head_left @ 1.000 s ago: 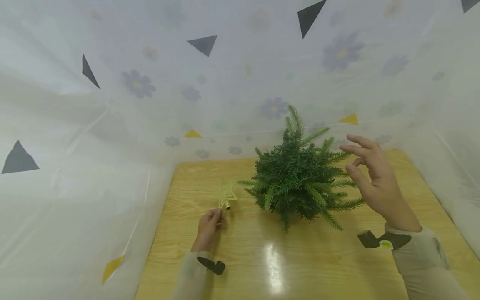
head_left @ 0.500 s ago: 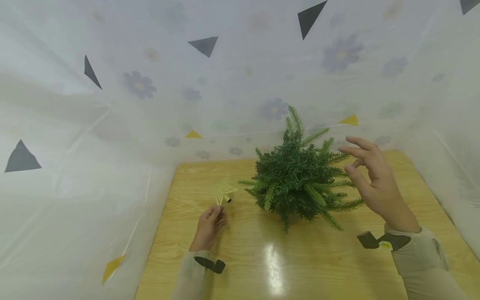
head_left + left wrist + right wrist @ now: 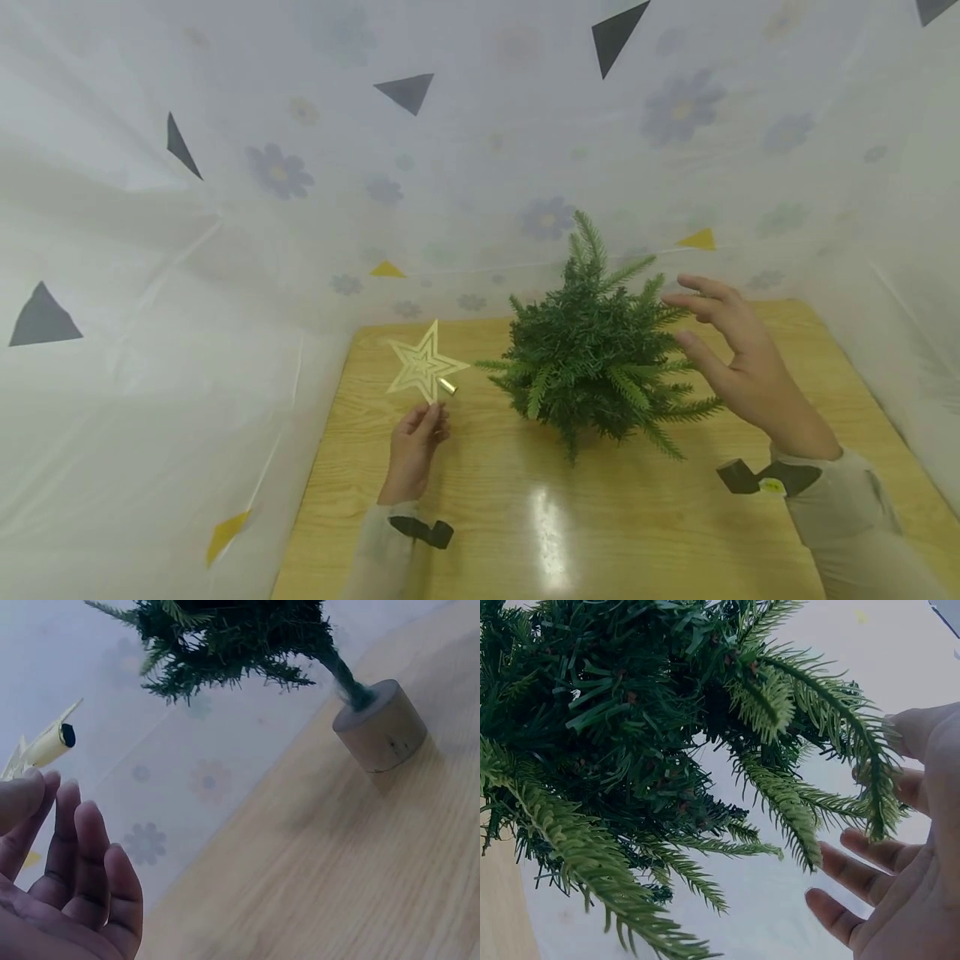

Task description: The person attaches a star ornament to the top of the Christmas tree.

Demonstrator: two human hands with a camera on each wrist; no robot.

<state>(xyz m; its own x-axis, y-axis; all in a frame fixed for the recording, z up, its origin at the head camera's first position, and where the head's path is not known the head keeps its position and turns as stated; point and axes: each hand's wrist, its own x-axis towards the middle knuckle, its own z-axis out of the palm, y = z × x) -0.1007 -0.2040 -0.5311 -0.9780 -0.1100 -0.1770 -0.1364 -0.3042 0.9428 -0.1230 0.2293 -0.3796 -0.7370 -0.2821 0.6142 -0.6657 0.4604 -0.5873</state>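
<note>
A gold star tree topper (image 3: pixel 424 363) is held up left of the tree, its face toward the head camera. My left hand (image 3: pixel 412 446) pinches its lowest point between thumb and fingertips. The short gold tube (image 3: pixel 54 745) on the star shows a dark open end in the left wrist view. A small artificial Christmas tree (image 3: pixel 592 350) stands on a round wooden base (image 3: pixel 381 727). At the tree's right side my right hand (image 3: pixel 738 367) is raised with fingers spread and slightly bent, holding nothing. In the right wrist view its fingertips are close to the light green branch tips (image 3: pixel 799 825).
The wooden table (image 3: pixel 480 533) bears the tree near its back edge. White plastic sheeting (image 3: pixel 225 375) with flower prints and stuck-on triangles encloses the back and sides. A dark camera is strapped to each wrist.
The left hand has turned the star from edge-on to face-on and moved it slightly left and up. The right hand's thumb and fingers have spread apart, shifting slightly left.
</note>
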